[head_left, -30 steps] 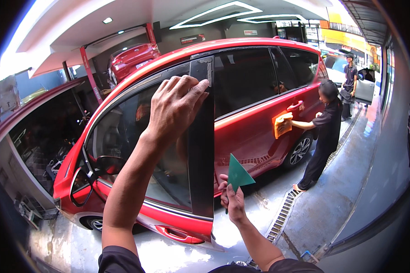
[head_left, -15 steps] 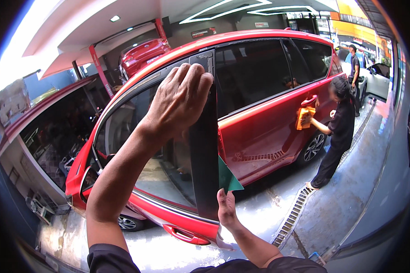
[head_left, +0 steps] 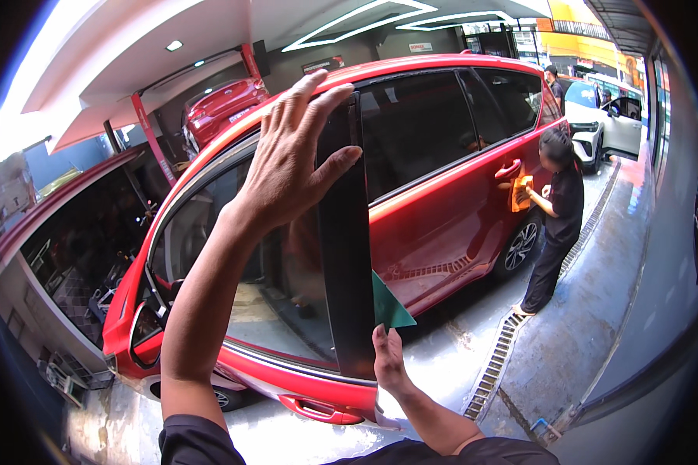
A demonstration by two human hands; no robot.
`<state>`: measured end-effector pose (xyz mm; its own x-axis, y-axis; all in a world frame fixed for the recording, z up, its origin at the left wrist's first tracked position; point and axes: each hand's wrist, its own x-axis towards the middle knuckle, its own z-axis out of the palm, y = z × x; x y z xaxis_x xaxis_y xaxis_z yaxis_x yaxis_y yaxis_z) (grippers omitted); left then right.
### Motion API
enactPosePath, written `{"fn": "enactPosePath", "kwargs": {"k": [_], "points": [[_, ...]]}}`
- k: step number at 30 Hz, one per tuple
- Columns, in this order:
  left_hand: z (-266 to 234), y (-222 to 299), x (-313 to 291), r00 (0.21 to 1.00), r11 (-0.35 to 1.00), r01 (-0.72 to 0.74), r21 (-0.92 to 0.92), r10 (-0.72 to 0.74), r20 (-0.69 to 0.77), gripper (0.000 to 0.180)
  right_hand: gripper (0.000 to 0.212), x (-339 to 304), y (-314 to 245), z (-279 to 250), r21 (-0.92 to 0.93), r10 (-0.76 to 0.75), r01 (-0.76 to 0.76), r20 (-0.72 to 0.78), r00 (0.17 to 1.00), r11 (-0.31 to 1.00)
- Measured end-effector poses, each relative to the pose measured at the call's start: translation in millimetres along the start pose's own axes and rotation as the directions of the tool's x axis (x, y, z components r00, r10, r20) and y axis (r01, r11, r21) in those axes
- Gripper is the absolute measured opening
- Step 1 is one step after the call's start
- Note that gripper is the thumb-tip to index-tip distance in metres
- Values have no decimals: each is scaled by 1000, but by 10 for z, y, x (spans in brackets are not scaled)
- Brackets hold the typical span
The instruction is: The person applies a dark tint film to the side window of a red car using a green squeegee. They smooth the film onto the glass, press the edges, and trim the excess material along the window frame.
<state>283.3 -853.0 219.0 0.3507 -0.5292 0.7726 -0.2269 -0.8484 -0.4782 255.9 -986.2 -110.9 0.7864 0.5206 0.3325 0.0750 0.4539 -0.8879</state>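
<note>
A red car's front door (head_left: 302,387) stands swung out before me, with dark window glass and a black upright pillar strip (head_left: 346,263). My left hand (head_left: 287,167) is raised at the upper end of that strip. Its fingers are stretched out and apart, and I see nothing in it; the fingertips reach the top of the door frame. Lower down, by the door's rear edge, my right hand (head_left: 390,363) has its thumb up and fingers curled at a flat green triangular card (head_left: 392,304). The door edge hides part of that card.
Beyond the door is the car's red rear door (head_left: 442,209). A person in black (head_left: 558,201) presses an orange cloth (head_left: 521,192) on the car's side. A drain grate (head_left: 492,364) runs along the floor. A white car (head_left: 597,124) stands at the back right.
My left hand was closed over the top of the black strip; its fingers have now opened and spread. My right hand stays by the green card. The view has shifted slightly.
</note>
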Motion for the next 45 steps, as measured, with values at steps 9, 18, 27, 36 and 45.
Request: {"fn": "enactPosePath", "kwargs": {"k": [9, 18, 27, 36, 45], "points": [[239, -2, 1, 993, 996, 92, -5, -91, 74, 39, 79, -20, 17, 59, 20, -72, 73, -37, 997, 997], [126, -117, -1, 979, 924, 186, -334, -145, 143, 46, 80, -31, 27, 57, 54, -47, 49, -36, 998, 997], [210, -33, 18, 977, 956, 211, -206, -198, 79, 38, 85, -21, 29, 33, 83, -36, 35, 16, 999, 996], [118, -22, 62, 974, 935, 217, -282, -189, 124, 55, 52, -20, 13, 40, 98, -68, 72, -46, 997, 993], [184, -78, 85, 954, 884, 296, -361, -255, 158, 65, 58, -13, -8, 67, 212, -109, 122, -73, 991, 970]]}}
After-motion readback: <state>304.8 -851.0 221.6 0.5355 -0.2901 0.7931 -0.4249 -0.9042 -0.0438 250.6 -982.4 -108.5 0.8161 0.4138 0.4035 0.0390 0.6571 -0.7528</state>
